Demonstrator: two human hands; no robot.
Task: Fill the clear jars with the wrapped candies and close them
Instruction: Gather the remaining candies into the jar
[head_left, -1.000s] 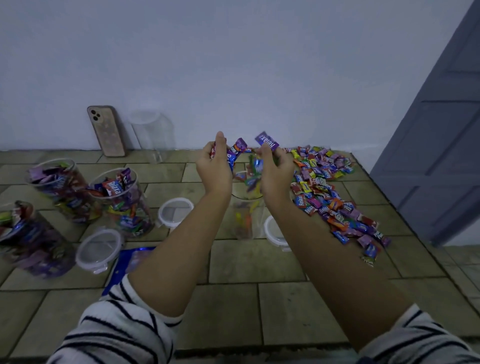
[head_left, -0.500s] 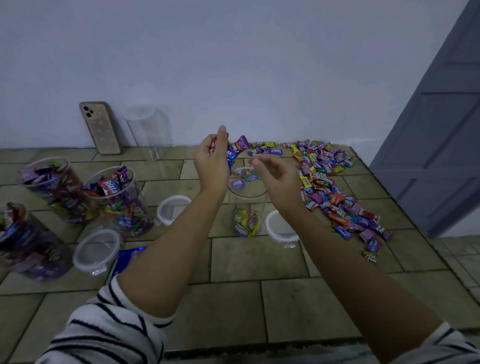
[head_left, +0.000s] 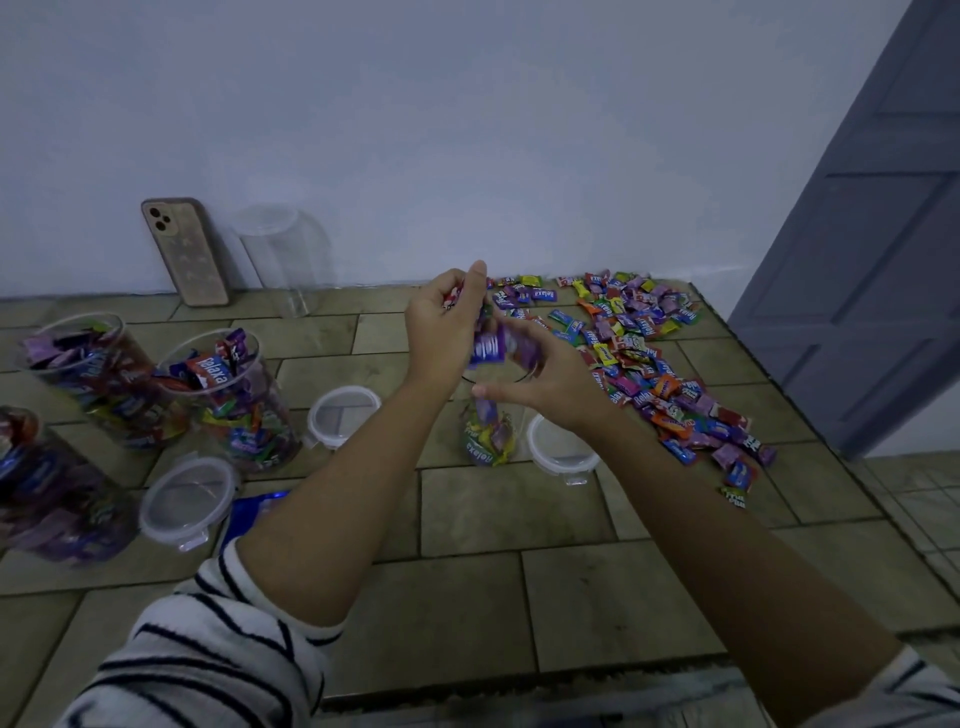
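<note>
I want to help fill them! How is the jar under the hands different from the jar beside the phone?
The middle jar holds a few candies; the far jar, by the phone, holds none. The middle jar stands between two lids; the far jar stands at the wall. Both are clear.

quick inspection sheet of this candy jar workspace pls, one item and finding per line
surface: tiled floor, dim light
job's things: open jar under the hands, few candies at its bottom; three filled jars at left, no lids on; empty jar by the wall; three lids lying loose; candy pile at right
clutter: phone leaning on the wall; blue packet partly hidden by the left arm
grippers: left hand grips candies above the open jar; right hand beside it, blurred, grip unclear
cables: nothing seen
surroundings: grey door at right
</note>
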